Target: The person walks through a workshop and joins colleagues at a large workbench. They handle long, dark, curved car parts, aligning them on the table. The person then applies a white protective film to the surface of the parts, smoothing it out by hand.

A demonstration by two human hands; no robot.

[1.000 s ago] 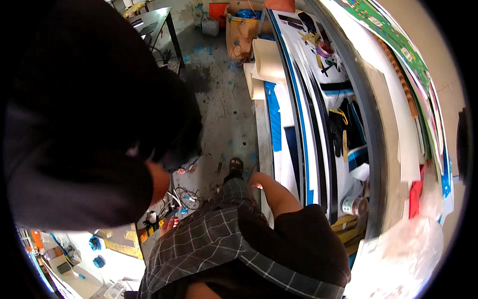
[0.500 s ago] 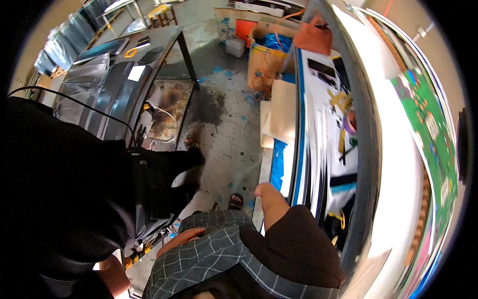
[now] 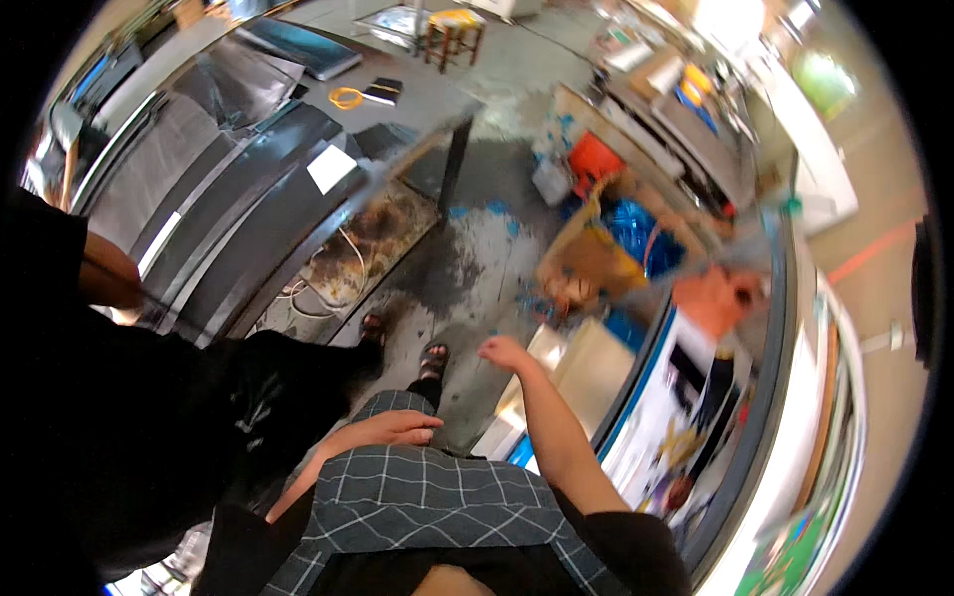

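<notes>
My left hand [image 3: 397, 427] is in front of my checked grey apron [image 3: 407, 497], its fingers stretched out and holding nothing. My right hand [image 3: 503, 352] hangs above the floor, ahead of the cream panels [image 3: 586, 382] that lean by the right-hand bench. Its fingers are curled in, slightly blurred, and nothing shows in them. Below, my sandalled foot [image 3: 433, 360] stands on the grey floor.
A person in black [image 3: 149, 417] stands close at my left, beside a table bearing dark sheets [image 3: 248, 189]. Ahead on the right are a carton with blue film [image 3: 636, 233], a red bin [image 3: 594, 159] and the grey-framed bench [image 3: 760, 437].
The view has swung left, so the carton and bench shift right and down. My left hand has come further out over the apron; my right forearm now shows more fully.
</notes>
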